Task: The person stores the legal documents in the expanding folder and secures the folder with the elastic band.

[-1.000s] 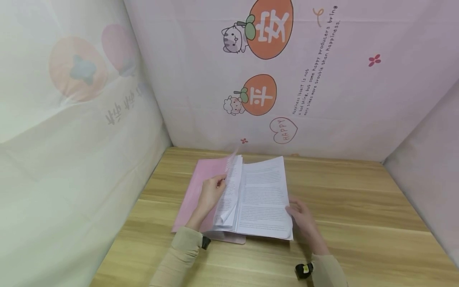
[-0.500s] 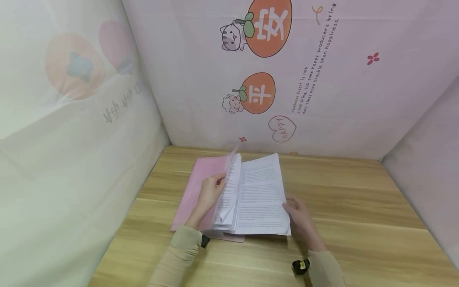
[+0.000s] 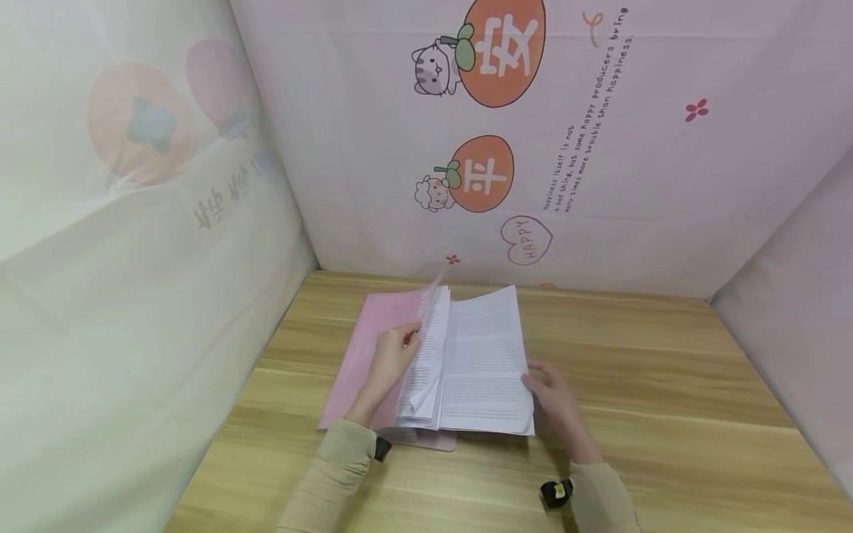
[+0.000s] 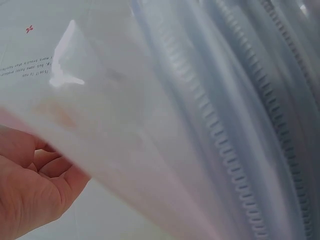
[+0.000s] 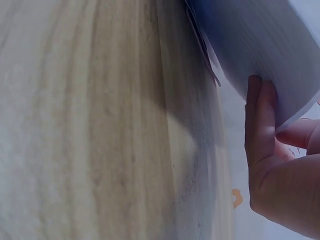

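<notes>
A pink folder (image 3: pixel 375 326) lies opened on the table, its translucent cover lifted at the right edge. In the head view my left hand (image 3: pixel 389 359) pinches that edge between thumb and curled fingers. The left wrist view shows the same hand (image 4: pixel 35 180) under the see-through sheet, beside clear sleeves (image 4: pixel 215 130) with ribbed strips. Printed papers (image 3: pixel 483 363) spread to the right, tilted up from the table. Their right edge is held by my right hand (image 3: pixel 553 396). In the right wrist view, the thumb of that hand (image 5: pixel 285 165) lies on one side of the papers (image 5: pixel 265 50), the fingers on the other.
The wooden table (image 3: pixel 653 385) extends to the right and in front of the folder. Printed cloth walls (image 3: pixel 373 185) rise behind it and at both sides. One inner sheet (image 3: pixel 421 400) has a curled lower corner.
My right hand has shifted slightly left, bringing the papers' right edge closer to the folder. My left hand keeps its grip in nearly the same place.
</notes>
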`<state>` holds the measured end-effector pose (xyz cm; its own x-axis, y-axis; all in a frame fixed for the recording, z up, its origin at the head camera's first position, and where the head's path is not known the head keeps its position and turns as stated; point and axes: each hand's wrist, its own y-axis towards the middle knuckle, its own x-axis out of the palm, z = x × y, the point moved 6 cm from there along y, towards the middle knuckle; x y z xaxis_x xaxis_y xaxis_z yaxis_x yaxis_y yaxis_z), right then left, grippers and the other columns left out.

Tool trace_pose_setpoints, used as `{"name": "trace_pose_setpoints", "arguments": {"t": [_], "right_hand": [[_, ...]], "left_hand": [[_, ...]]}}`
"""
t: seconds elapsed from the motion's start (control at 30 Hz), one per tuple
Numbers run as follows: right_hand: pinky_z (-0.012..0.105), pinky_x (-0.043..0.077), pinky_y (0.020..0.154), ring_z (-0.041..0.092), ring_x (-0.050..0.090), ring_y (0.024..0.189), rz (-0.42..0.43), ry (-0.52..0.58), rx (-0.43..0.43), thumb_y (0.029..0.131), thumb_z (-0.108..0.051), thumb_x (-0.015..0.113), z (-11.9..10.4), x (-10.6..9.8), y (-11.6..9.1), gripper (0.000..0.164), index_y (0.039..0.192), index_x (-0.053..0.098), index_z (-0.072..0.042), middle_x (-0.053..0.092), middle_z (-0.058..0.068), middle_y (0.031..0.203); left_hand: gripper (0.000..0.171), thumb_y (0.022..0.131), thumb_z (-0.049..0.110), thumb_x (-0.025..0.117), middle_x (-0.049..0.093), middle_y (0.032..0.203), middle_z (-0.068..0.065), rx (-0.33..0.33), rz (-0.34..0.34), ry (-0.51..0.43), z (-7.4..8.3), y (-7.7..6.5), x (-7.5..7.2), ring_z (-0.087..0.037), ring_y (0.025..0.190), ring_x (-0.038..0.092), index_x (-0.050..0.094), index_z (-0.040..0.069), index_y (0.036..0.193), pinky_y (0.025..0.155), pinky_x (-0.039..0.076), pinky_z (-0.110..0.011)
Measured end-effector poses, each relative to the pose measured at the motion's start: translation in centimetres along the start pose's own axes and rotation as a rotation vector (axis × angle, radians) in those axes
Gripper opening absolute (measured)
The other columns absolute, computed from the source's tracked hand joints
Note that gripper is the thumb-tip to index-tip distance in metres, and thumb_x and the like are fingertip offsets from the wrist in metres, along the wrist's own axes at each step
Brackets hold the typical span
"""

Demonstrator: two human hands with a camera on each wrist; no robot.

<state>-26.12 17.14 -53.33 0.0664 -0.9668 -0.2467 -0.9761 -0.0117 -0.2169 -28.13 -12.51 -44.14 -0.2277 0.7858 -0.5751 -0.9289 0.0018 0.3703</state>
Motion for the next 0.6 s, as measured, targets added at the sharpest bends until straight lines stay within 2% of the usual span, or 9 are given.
{"name": "trace_pose_setpoints", "arguments": {"t": [0.17,0.37,0.43,0.6], "right_hand": [[0.026,0.052,0.081,0.016,0.066,0.094,-0.058,0.028,-0.033,0.103,-0.011,0.045,-0.1,0.4,-0.1,0.042,0.143,0.045,0.001,0.061,0.031,0.128],[0.029,0.056,0.076,0.017,0.067,0.089,-0.191,0.126,-0.079,0.101,-0.004,0.042,-0.2,1.0,-0.2,0.049,0.149,0.035,0.004,0.063,0.033,0.119],[0.029,0.056,0.075,0.016,0.067,0.089,-0.22,0.122,-0.078,0.101,-0.004,0.041,-0.3,1.1,-0.4,0.05,0.15,0.032,0.003,0.063,0.032,0.119],[0.026,0.055,0.072,0.012,0.064,0.09,-0.218,0.066,-0.058,0.102,-0.005,0.04,-0.4,1.0,-0.6,0.051,0.152,0.032,-0.001,0.06,0.031,0.126]], "left_hand": [[0.031,0.088,0.0,0.056,0.076,0.092,-0.018,-0.018,-0.005,-0.004,-0.2,0.0,0.1,-0.016,0.074,0.064,0.071,-0.006,0.114,0.066,0.053,-0.021],[0.03,0.087,0.001,0.056,0.075,0.088,-0.015,-0.015,0.005,-0.003,0.0,-0.1,0.0,-0.014,0.072,0.061,0.072,-0.005,0.112,0.063,0.051,-0.02],[0.03,0.087,0.001,0.056,0.075,0.088,-0.015,-0.02,0.002,-0.001,0.0,0.0,0.0,-0.014,0.071,0.06,0.072,-0.005,0.112,0.063,0.05,-0.02],[0.03,0.088,0.001,0.055,0.075,0.088,-0.015,-0.021,0.002,0.0,-0.1,0.0,0.0,-0.014,0.072,0.06,0.071,-0.006,0.113,0.064,0.05,-0.02]]}}
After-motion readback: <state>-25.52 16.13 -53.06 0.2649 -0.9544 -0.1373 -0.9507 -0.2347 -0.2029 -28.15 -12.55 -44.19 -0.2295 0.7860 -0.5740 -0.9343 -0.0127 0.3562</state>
